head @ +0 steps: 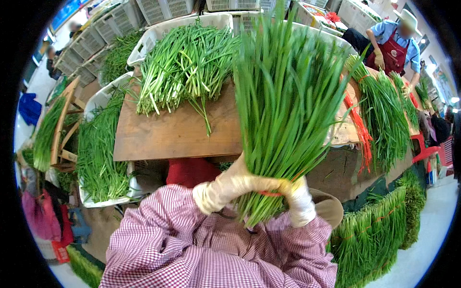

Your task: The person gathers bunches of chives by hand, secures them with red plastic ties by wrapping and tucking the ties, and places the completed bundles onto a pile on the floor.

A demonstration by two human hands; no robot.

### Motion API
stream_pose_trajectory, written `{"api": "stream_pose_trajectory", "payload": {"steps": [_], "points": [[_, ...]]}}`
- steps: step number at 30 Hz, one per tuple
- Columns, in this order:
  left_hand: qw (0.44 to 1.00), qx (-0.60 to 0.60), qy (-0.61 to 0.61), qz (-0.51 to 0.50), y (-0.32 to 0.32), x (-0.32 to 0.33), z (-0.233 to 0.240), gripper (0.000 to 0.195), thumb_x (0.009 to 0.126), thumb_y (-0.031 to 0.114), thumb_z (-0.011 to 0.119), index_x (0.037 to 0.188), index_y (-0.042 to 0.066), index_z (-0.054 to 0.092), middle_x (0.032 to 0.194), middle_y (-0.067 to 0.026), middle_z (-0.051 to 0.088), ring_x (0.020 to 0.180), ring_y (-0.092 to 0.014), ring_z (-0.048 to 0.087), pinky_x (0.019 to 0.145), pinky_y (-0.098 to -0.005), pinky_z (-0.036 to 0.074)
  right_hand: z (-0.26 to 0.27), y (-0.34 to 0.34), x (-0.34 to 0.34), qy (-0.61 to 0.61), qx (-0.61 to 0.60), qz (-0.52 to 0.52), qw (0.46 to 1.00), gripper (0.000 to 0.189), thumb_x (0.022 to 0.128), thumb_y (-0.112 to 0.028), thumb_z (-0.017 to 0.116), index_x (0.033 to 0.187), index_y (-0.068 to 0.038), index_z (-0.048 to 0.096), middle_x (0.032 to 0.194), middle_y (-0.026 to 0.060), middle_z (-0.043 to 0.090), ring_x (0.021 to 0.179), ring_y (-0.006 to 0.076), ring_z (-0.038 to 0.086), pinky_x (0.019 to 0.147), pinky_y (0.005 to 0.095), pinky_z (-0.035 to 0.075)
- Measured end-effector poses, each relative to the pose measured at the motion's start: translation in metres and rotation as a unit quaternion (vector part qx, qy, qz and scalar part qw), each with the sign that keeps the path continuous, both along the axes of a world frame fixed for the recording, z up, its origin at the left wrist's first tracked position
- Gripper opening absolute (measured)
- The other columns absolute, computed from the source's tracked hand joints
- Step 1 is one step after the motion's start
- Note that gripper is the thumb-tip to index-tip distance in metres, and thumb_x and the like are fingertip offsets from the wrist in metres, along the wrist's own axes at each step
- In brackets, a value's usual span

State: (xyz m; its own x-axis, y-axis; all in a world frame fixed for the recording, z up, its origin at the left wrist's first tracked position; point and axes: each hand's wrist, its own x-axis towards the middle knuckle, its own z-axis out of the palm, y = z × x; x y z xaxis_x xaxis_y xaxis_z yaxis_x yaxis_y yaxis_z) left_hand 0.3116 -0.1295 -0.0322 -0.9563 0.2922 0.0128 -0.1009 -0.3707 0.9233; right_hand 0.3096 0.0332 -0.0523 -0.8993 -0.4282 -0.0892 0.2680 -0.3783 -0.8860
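A large bunch of long green garlic chives (pixel 288 108) stands upright before my chest, cut ends down. My left hand (pixel 255 181), in a pale glove, reaches across its lower part and grips it. On the far side of the stems my right hand (pixel 293 189), also gloved, holds the same bunch. An orange-red tie (pixel 268 193) runs round the stems between my hands. Beyond the bunch, a loose heap of chives (pixel 187 68) lies at the back of the wooden table (pixel 173 133), partly over a white crate. The bunch hides part of the tabletop.
Red ties (pixel 358 126) hang over the table's right edge beside tied chives (pixel 383 108). A co-worker in a red apron (pixel 390 54) is at the far right. A white crate (pixel 104 154) of greens stands left. Several tied bunches (pixel 374 230) stand on the floor at right.
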Motion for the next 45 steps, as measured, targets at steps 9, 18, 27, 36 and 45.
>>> {"api": "stream_pose_trajectory", "payload": {"steps": [9, 18, 27, 36, 45], "points": [[0.916, -0.119, 0.384, 0.007, 0.017, -0.146, 0.077, 0.090, 0.048, 0.019, 0.087, 0.123, 0.000, 0.040, 0.116, -0.0095, 0.053, 0.107, -0.019, 0.049, 0.092, -0.0312, 0.041, 0.078, 0.046, -0.148, 0.370, 0.175, -0.073, 0.909, 0.055, 0.062, -0.010, 0.078, 0.110, 0.000, 0.053, 0.105, 0.0101, 0.059, 0.092, 0.0179, 0.057, 0.082, 0.0331, 0.046], [0.984, -0.130, 0.085, -0.087, 0.042, -0.184, 0.010, 0.086, 0.053, 0.017, 0.085, 0.123, 0.000, 0.039, 0.116, -0.0123, 0.052, 0.110, -0.021, 0.047, 0.093, -0.0304, 0.039, -0.035, 0.092, -0.197, 0.231, 0.128, -0.142, 0.954, 0.041, 0.067, -0.011, 0.076, 0.103, -0.004, 0.057, 0.097, 0.0038, 0.061, 0.087, 0.0137, 0.055, 0.076, 0.0292, 0.047], [0.985, -0.017, 0.126, -0.117, 0.041, -0.210, -0.021, 0.074, 0.059, 0.011, 0.081, 0.121, 0.001, 0.042, 0.112, -0.0085, 0.055, 0.101, -0.017, 0.052, 0.086, -0.0287, 0.044, -0.007, 0.061, -0.178, 0.191, 0.070, -0.105, 0.973, 0.033, 0.066, -0.008, 0.075, 0.096, -0.005, 0.062, 0.092, 0.0034, 0.063, 0.082, 0.0147, 0.057, 0.075, 0.0277, 0.047], [0.978, -0.106, 0.172, -0.052, 0.027, -0.179, 0.033, 0.052, 0.062, 0.014, 0.076, 0.108, 0.003, 0.055, 0.100, -0.0104, 0.061, 0.089, -0.018, 0.057, 0.078, -0.0309, 0.046, -0.007, 0.064, -0.177, 0.296, 0.163, -0.142, 0.930, 0.040, 0.066, -0.005, 0.075, 0.102, -0.005, 0.056, 0.094, 0.0026, 0.059, 0.083, 0.0157, 0.055, 0.074, 0.0312, 0.047], [0.924, -0.102, 0.368, -0.029, 0.024, -0.198, 0.074, 0.063, 0.058, 0.022, 0.083, 0.110, 0.003, 0.054, 0.103, -0.0071, 0.060, 0.097, -0.019, 0.054, 0.084, -0.0311, 0.043, 0.051, 0.070, -0.184, 0.351, 0.110, -0.224, 0.902, 0.041, 0.063, -0.003, 0.077, 0.100, -0.001, 0.058, 0.094, 0.0050, 0.061, 0.081, 0.0158, 0.058, 0.077, 0.0304, 0.049]]}}
